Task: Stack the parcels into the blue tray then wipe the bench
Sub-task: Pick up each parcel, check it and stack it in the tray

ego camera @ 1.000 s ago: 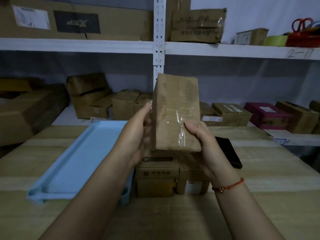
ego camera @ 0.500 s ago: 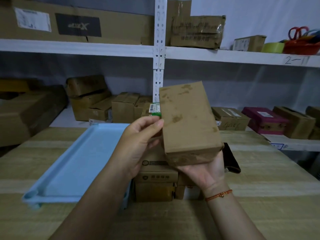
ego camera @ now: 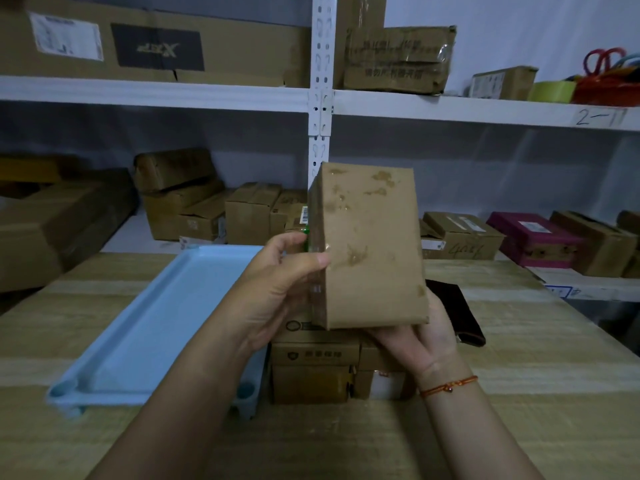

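Two hands: left hand [ego camera: 277,289] grips parcel [ego camera: 370,247], right hand [ego camera: 426,337] cradles underneath.

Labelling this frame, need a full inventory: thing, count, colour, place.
held parcel: 1, brown, stained, raised above the bench in both hands
bench parcels: several, brown, exact count hidden, bunched right of the tray
blue tray: 1, light blue, left on the bench
cloth: 1, dark, bench behind the right hand
bench: 1, pale wood
shelf boxes: many, brown, one magenta, on white shelving behind
tape roll: 1, yellow-green, top shelf right
scissors: red handles, top shelf right
left hand: grips the parcel's left edge
right hand: supports the parcel from below, orange wrist cord
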`<state>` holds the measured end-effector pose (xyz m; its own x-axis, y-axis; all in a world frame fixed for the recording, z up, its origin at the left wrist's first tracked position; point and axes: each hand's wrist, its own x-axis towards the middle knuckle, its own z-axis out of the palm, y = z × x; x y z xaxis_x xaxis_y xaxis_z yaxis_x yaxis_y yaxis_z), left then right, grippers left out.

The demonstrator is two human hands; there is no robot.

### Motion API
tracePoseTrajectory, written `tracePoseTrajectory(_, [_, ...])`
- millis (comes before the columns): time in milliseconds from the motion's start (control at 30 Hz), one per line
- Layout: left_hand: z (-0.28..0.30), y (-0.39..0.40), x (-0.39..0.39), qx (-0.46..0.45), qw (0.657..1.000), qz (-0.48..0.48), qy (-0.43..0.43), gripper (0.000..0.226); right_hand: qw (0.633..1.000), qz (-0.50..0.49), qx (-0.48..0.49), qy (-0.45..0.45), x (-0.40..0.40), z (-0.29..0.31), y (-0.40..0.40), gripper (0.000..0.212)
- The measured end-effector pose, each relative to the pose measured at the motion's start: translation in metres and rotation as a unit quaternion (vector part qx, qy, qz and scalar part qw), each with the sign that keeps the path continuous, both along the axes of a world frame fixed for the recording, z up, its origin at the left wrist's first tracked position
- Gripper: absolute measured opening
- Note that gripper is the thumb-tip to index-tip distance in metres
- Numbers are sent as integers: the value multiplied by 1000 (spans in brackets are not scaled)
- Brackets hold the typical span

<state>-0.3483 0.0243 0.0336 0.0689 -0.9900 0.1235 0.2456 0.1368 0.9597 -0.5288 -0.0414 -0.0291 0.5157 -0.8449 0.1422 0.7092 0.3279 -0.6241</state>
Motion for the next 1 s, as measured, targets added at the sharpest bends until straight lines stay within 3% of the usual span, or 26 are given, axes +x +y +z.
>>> tracePoseTrajectory(100, [-7, -7, 8, -41, 992, 59, -106, 94, 988, -123, -22, 95, -1, 8, -1, 57])
tracePoseTrajectory(200, [-14, -11, 13, -80, 964, 85, -238, 107, 960, -212, -103, 149, -3, 18, 2, 58])
tracePoseTrajectory(367, [-19, -15, 17, -113, 918, 105, -365, 118, 910, -254, -207, 255, -1, 26, 6, 61])
tracePoseTrajectory(467, [-18, -13, 16, -126, 899, 116, -403, 118, 906, -274, -216, 238, 0, 27, 7, 67])
tracePoseTrajectory(667, [-20, -9, 17, -144, 878, 129, -437, 115, 904, -270, -234, 233, 2, 25, 15, 32])
tracePoseTrajectory(1000, [-18, 6, 13, -173, 842, 155, -486, 110, 915, -271, -203, 218, 2, 26, 25, 25])
